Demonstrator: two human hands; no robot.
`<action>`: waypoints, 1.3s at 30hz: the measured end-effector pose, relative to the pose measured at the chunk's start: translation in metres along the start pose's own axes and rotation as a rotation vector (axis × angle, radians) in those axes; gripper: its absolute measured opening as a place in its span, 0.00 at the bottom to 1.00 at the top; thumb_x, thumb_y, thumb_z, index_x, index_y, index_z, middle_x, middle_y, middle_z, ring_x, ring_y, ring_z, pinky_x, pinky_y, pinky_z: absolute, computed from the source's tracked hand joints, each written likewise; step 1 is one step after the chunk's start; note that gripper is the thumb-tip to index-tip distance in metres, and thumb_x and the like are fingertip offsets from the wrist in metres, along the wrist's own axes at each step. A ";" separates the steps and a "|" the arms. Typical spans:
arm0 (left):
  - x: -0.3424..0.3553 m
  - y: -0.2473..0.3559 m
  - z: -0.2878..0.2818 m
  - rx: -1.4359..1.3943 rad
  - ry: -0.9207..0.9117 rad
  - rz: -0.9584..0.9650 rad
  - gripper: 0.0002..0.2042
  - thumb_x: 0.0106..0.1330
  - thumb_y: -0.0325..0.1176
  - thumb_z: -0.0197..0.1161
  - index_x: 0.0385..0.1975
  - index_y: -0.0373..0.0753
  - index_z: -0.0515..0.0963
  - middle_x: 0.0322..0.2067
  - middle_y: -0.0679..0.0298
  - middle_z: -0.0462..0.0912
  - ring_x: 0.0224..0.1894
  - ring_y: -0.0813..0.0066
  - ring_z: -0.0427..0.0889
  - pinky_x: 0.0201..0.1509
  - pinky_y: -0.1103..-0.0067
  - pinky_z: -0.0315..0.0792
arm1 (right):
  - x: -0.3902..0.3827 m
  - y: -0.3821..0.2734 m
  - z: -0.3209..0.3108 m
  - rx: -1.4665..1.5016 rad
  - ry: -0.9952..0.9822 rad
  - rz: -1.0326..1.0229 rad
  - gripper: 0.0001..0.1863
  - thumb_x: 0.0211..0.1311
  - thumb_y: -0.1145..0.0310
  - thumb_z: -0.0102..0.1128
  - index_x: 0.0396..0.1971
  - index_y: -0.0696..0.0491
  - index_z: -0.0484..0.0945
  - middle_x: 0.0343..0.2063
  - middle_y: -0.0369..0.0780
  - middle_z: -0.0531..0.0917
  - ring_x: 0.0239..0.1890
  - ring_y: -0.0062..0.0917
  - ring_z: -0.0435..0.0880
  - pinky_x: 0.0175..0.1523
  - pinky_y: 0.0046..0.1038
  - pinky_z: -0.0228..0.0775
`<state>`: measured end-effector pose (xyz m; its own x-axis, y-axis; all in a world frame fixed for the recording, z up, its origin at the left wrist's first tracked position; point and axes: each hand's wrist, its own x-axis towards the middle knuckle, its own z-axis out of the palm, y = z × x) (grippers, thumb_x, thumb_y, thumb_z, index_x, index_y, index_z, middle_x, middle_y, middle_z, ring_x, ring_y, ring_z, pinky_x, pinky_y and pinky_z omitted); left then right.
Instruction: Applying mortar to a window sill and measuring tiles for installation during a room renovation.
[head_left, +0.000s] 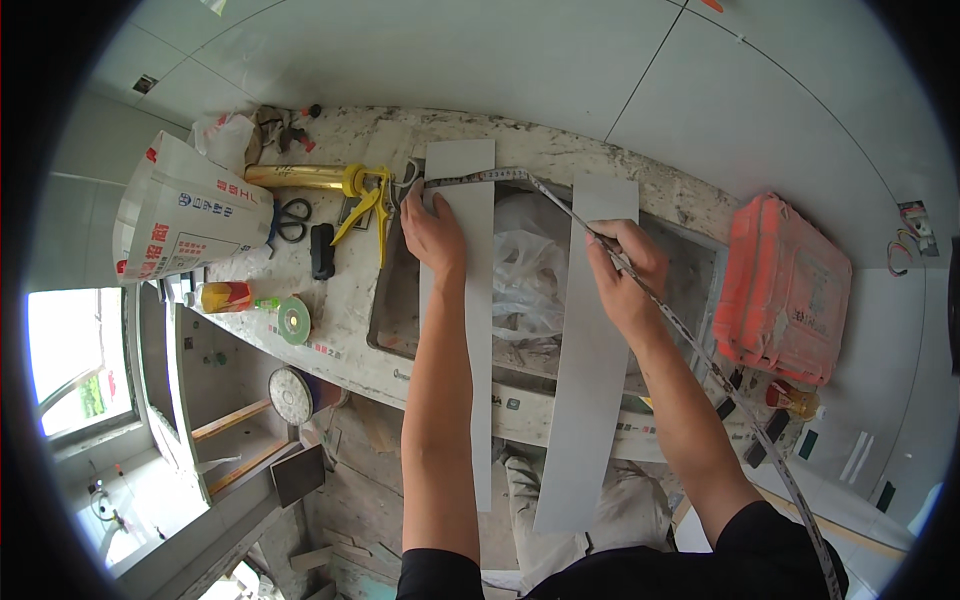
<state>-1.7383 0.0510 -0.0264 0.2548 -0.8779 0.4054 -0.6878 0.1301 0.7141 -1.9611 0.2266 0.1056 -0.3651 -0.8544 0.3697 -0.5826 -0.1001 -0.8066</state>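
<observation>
Two long pale grey strips, the left strip (pixel 462 300) and the right strip (pixel 590 350), lie across a rectangular opening in the worktop. A flexible measuring tape (pixel 505 175) crosses the left strip's far end, twists, and runs back past my right arm to the lower right edge. My left hand (pixel 436 232) is closed at the tape's left part, by the left strip's far left edge; its fingertips are partly hidden. Above the right strip, my right hand (pixel 630 268) is closed around the tape. Clear plastic bags (pixel 530 275) sit in the opening between the strips.
Left on the worktop (pixel 345 345) are a yellow caulking gun (pixel 365 190), black scissors (pixel 292 220), a green disc (pixel 295 320), a drink bottle (pixel 222 297) and a white printed bag (pixel 195 215). An orange-red case (pixel 783 290) and another bottle (pixel 795 399) stand right.
</observation>
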 end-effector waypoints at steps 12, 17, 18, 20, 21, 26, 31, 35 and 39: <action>0.003 0.005 0.001 0.018 0.004 -0.014 0.18 0.75 0.32 0.67 0.61 0.37 0.85 0.57 0.53 0.89 0.61 0.47 0.86 0.66 0.60 0.78 | 0.003 0.004 0.003 0.015 0.003 0.012 0.07 0.70 0.78 0.73 0.44 0.59 0.86 0.37 0.43 0.90 0.35 0.31 0.92 0.44 0.30 0.83; 0.001 0.005 0.002 0.021 0.010 0.006 0.18 0.73 0.30 0.68 0.62 0.39 0.84 0.56 0.55 0.88 0.61 0.48 0.85 0.65 0.59 0.79 | -0.001 0.003 0.004 0.027 0.019 0.016 0.07 0.70 0.78 0.73 0.44 0.59 0.86 0.36 0.43 0.90 0.35 0.30 0.92 0.44 0.29 0.83; 0.001 0.005 0.002 0.018 0.010 -0.002 0.18 0.73 0.30 0.68 0.62 0.39 0.84 0.56 0.55 0.88 0.61 0.48 0.85 0.65 0.60 0.78 | -0.002 0.003 0.003 0.026 0.020 0.012 0.07 0.70 0.78 0.73 0.44 0.59 0.86 0.36 0.43 0.90 0.35 0.30 0.92 0.44 0.29 0.83; -0.003 0.010 0.005 0.016 0.003 0.002 0.18 0.73 0.30 0.68 0.62 0.39 0.84 0.56 0.55 0.88 0.61 0.48 0.85 0.65 0.60 0.78 | -0.004 0.007 0.001 0.033 0.027 0.017 0.07 0.70 0.78 0.73 0.44 0.59 0.86 0.36 0.43 0.90 0.35 0.30 0.92 0.44 0.29 0.83; -0.006 0.013 0.006 0.019 -0.005 0.006 0.18 0.73 0.30 0.68 0.62 0.40 0.84 0.56 0.56 0.88 0.60 0.48 0.85 0.66 0.60 0.78 | -0.006 0.009 -0.001 0.043 0.032 0.025 0.07 0.70 0.78 0.73 0.44 0.59 0.86 0.36 0.43 0.90 0.35 0.29 0.92 0.45 0.29 0.83; 0.003 -0.027 -0.026 0.000 0.009 0.056 0.18 0.74 0.31 0.70 0.62 0.38 0.85 0.54 0.54 0.91 0.58 0.52 0.87 0.65 0.62 0.79 | -0.027 -0.018 -0.003 0.059 0.008 -0.027 0.06 0.71 0.77 0.73 0.44 0.59 0.86 0.36 0.42 0.90 0.35 0.27 0.91 0.45 0.28 0.83; -0.037 0.004 -0.112 -0.284 -0.117 0.016 0.16 0.79 0.36 0.72 0.59 0.34 0.87 0.53 0.53 0.93 0.56 0.61 0.92 0.63 0.70 0.81 | -0.085 -0.067 -0.065 0.111 -0.038 0.055 0.05 0.72 0.76 0.73 0.44 0.58 0.87 0.35 0.40 0.90 0.36 0.24 0.90 0.44 0.28 0.82; -0.142 -0.017 -0.256 -0.188 -0.301 -0.073 0.14 0.77 0.33 0.72 0.58 0.36 0.87 0.51 0.54 0.93 0.54 0.57 0.91 0.62 0.66 0.81 | -0.175 -0.116 -0.122 0.047 -0.217 0.092 0.05 0.72 0.78 0.71 0.44 0.58 0.86 0.35 0.41 0.90 0.35 0.26 0.89 0.43 0.30 0.82; -0.263 -0.009 -0.394 -0.186 -0.366 -0.287 0.14 0.79 0.32 0.70 0.59 0.35 0.87 0.52 0.54 0.92 0.51 0.57 0.90 0.58 0.66 0.82 | -0.285 -0.177 -0.162 0.019 -0.336 0.122 0.05 0.70 0.78 0.70 0.43 0.58 0.85 0.36 0.44 0.89 0.35 0.31 0.90 0.44 0.31 0.82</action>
<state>-1.5312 0.4623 0.0857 0.1381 -0.9901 -0.0258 -0.4832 -0.0901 0.8708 -1.8713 0.5703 0.2180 -0.1700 -0.9803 0.1003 -0.5351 0.0064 -0.8448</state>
